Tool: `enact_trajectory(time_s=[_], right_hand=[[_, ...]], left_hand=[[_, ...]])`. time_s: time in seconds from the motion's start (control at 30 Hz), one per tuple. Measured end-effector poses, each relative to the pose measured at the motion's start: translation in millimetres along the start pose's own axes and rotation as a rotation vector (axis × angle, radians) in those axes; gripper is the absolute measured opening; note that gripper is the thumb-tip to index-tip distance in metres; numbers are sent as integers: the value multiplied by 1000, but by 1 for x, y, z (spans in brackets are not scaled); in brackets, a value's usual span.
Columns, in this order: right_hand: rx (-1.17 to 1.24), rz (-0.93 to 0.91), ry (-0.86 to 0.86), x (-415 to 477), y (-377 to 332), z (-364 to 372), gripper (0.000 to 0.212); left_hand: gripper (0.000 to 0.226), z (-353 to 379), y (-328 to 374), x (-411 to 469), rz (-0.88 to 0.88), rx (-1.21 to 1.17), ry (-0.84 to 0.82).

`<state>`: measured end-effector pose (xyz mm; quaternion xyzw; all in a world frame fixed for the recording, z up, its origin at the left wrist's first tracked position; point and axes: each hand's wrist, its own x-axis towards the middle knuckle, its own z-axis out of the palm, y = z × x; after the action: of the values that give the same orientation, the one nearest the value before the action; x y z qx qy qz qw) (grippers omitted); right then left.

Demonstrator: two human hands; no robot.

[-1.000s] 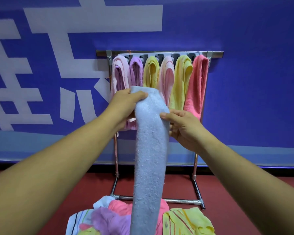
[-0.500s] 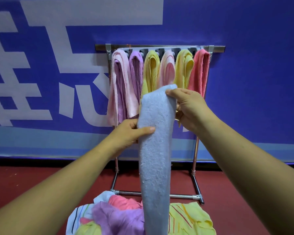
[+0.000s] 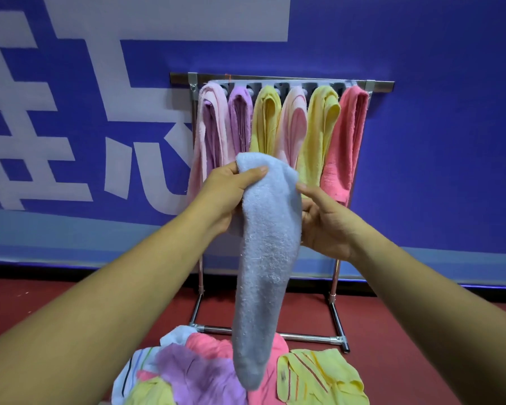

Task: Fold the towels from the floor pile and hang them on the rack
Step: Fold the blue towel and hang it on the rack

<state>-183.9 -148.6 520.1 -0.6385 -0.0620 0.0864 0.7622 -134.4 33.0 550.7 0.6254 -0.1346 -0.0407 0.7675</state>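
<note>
Below the grip, a fuzzy pale-blue towel (image 3: 263,273) is hanging vertically, tapering downward; left hand (image 3: 225,194) and right hand (image 3: 327,226) are clutching its folded top.

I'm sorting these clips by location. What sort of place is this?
Likely a staged indoor hall rather than a home: a blue banner wall with huge white lettering, a red floor, and a freestanding metal towel rack.
</note>
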Motion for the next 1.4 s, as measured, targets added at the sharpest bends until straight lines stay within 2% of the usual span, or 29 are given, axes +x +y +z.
enact_trajectory(time_s=[0.1, 0.17, 0.27, 0.3, 0.37, 0.47, 0.57, 0.6, 0.67, 0.77, 0.9, 1.07, 1.23, 1.33, 1.4], right_hand=[[-86, -12, 66, 2, 9, 4, 20], [-121, -35, 142, 4, 12, 10, 28], [-91, -104, 246, 7, 5, 16, 8], [-61, -115, 266, 8, 1, 17, 7], [11, -139, 298, 8, -9, 19, 8], [68, -190, 343, 7, -20, 20, 20], [89, -193, 382, 6, -27, 20, 11], [104, -190, 397, 6, -29, 20, 9], [151, -187, 396, 5, -29, 19, 16], [206, -130, 309, -2, -25, 19, 19], [65, 10, 125, -14, -11, 14, 30], [-8, 45, 20, -16, 8, 12, 30], [53, -33, 143, -10, 7, 16, 15], [100, -90, 201, -3, -1, 24, 21], [128, -97, 239, 2, -6, 28, 23]], left_hand=[[16, -8, -5, 2, -32, 1, 39], [22, -11, -9, 2, -39, -17, 60], [34, -10, -11, -3, -80, -134, 23], [37, -11, -11, -8, -101, -148, -21], [45, -13, -17, -17, -137, -62, -147], [52, -19, -35, -28, -155, 143, -307], [34, -21, -49, -30, -114, 219, -275], [35, -21, -51, -31, -105, 199, -265], [41, -18, -50, -32, -90, 125, -249], [36, -10, -44, -30, -73, 2, -200], [30, -4, -32, -22, -78, -119, -95], [25, -4, -27, -19, -85, -106, -75], [28, -6, -23, -20, -73, -164, -68], [32, -10, -28, -22, -86, -148, -182], [35, -15, -38, -24, -121, -51, -248]])
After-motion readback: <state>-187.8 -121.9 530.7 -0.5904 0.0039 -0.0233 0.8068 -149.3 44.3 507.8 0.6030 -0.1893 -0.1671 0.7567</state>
